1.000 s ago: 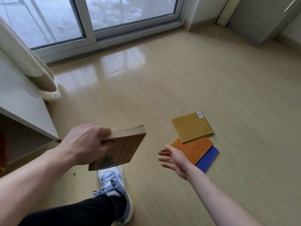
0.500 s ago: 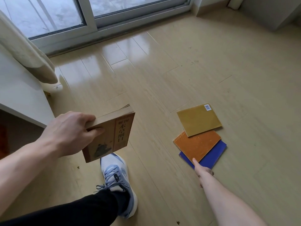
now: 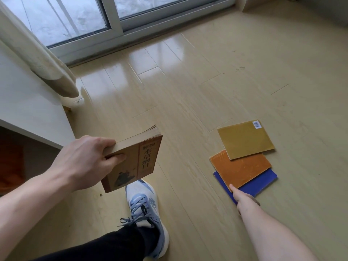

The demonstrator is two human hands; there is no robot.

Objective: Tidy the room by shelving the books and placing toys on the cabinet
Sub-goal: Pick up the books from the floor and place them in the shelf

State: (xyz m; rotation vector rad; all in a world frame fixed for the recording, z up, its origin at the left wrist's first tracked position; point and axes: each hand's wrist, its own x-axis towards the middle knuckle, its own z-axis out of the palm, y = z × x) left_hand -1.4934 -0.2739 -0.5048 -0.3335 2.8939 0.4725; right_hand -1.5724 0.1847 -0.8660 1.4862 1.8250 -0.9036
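My left hand (image 3: 82, 162) grips a tan paperback book (image 3: 134, 162) with dark characters on its cover, held upright above the floor. Three thin books lie overlapped on the floor to the right: a mustard-yellow one (image 3: 244, 140) on top, an orange one (image 3: 241, 169) under it, a blue one (image 3: 261, 182) at the bottom. My right hand (image 3: 243, 199) rests at the near corner of the blue and orange books, thumb on the orange cover's edge; its other fingers are hidden, so a grip cannot be judged.
A white cabinet (image 3: 28, 110) with an open shelf below stands at the left, a beige curtain (image 3: 41, 61) hanging beside it. A glass sliding door (image 3: 113, 29) runs along the back. My foot in a blue-and-white sneaker (image 3: 145, 210) is planted between the hands.
My right hand went from hovering open near the stack down to the near corner of the blue and orange books. The left hand turned the tan book more upright.
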